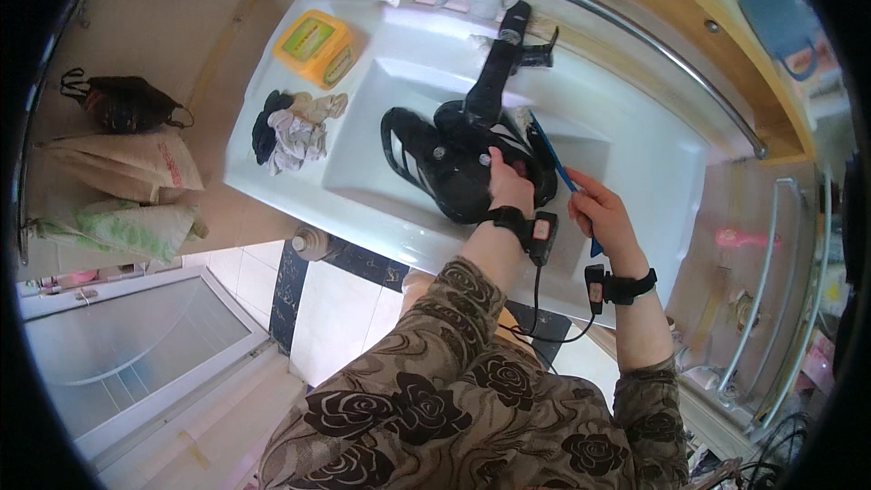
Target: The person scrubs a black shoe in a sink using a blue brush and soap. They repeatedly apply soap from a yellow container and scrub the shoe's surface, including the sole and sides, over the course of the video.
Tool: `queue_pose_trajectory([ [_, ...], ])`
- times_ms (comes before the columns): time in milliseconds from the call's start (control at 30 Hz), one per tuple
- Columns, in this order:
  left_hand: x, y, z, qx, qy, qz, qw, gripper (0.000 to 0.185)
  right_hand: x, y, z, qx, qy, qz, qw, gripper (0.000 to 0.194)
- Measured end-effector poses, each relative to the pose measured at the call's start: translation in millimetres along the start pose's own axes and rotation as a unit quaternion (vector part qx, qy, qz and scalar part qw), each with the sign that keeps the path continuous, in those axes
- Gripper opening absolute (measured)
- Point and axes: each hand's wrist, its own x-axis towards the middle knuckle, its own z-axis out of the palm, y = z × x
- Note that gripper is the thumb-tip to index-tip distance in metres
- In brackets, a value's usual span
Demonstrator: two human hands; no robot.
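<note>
A pair of black shoes with white stripes lies in the basin of a white sink, below a black faucet. My left hand grips the right-hand shoe, its fingers partly hidden against the dark upper. In my right hand is a blue-handled scrub brush, held at a slant. Its pale bristle head is by the far outer side of that shoe; whether it touches cannot be told. The left-hand shoe rests beside it, with no hand on it.
A yellow plastic tub bearing writing stands on the sink's left ledge. In front of it lie crumpled socks or cloths. A chrome rail runs behind the sink. Towels and a black face mask hang at left. Cables link my wristbands.
</note>
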Motion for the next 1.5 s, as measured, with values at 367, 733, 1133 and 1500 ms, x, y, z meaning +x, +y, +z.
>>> queue_pose_trajectory([
  [367,-104.6,65.1,0.5,0.373,-0.142,0.179,0.899,0.018,-33.5,14.8,-27.4,-0.187,0.025,-0.129,0.974,0.041],
  [733,-104.3,113.1,10.0,0.47,-0.226,0.055,0.852,0.023,49.8,33.1,80.6,-0.346,0.179,-0.16,0.907,0.037],
  [1133,-76.7,96.1,21.5,0.401,-0.188,-0.018,0.897,0.053,56.4,33.3,68.9,-0.374,0.141,-0.077,0.913,0.036],
  [1500,-69.8,82.5,18.6,0.395,-0.249,-0.007,0.884,0.05,36.7,73.4,79.8,-0.396,0.079,-0.085,0.911,0.043],
])
